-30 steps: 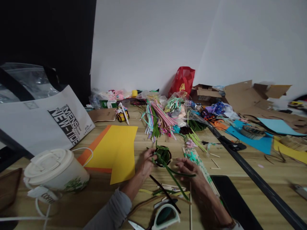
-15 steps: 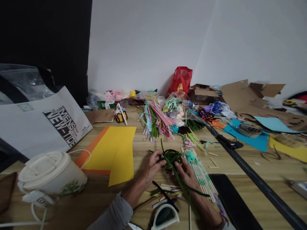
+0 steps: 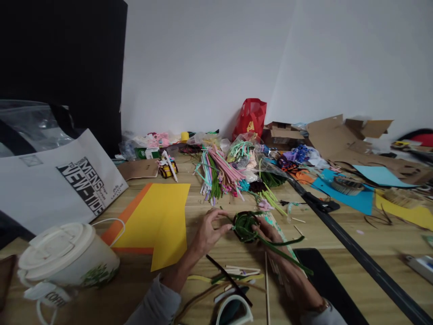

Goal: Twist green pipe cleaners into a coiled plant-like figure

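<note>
A round coil of dark green pipe cleaners [image 3: 244, 225] is held above the table, with a brownish band along its rim. My right hand [image 3: 269, 232] grips its right side, the thumb on the near edge. Two loose green ends trail from it rightward across my right wrist. At the coil's left side is my left hand [image 3: 210, 229], its thumb and fingers curved with a gap between them. The thumb tip meets the coil's edge beside a short green end. Beneath my right hand lie pale wooden sticks [image 3: 272, 221] with green marks, partly covered.
White-framed sunglasses [image 3: 234, 311] and loose strips lie near me. Yellow paper [image 3: 171, 216] and a lidded coffee cup [image 3: 67, 257] are left. A black phone-like slab [image 3: 328, 284] and a long black strip [image 3: 365, 253] are right. Bundled pipe cleaners [image 3: 223, 169] lie behind.
The coil has turned, so its loose ends now point right. My left thumb and fingers have spread apart and moved slightly left. The view has shifted a little.
</note>
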Demonstrator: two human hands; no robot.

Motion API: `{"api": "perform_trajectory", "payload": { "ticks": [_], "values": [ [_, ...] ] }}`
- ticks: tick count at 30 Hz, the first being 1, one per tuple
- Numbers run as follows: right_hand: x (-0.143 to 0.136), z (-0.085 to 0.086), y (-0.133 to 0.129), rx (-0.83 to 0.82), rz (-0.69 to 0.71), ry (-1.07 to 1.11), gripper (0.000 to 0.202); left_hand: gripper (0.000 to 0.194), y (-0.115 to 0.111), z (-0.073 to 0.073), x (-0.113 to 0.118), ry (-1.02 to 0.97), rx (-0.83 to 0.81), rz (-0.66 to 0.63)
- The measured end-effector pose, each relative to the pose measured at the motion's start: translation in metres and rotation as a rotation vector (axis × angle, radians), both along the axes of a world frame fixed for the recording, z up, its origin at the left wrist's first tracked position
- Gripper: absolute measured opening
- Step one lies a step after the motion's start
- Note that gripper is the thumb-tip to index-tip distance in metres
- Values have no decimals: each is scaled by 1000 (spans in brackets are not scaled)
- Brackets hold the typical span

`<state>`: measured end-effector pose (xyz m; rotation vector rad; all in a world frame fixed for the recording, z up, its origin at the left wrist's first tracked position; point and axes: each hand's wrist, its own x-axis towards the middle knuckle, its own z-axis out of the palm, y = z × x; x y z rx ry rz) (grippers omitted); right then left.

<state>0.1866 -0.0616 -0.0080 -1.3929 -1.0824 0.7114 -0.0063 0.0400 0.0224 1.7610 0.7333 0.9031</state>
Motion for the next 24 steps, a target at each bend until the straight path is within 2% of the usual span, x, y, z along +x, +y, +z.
{"api": "perform_trajectory", "payload": {
  "ticks": [3,6,8,13,18,24],
  "values": [
    [2,15,8,-31,82,-85,39,60,1,13,-1,118,89,-110],
    [5,25,17,-78,193,-203,34,84,2,23,1,188,54,-229],
    [7,29,22,-107,255,-254,33,89,3,28,3,203,12,-287],
    [9,35,29,-38,335,-338,32,84,7,33,9,181,-69,-317],
    [6,46,30,31,371,-363,32,70,15,25,11,67,-255,-392],
    [-3,48,42,-3,267,-179,40,54,23,10,18,-269,-462,-257]
  ]
}}
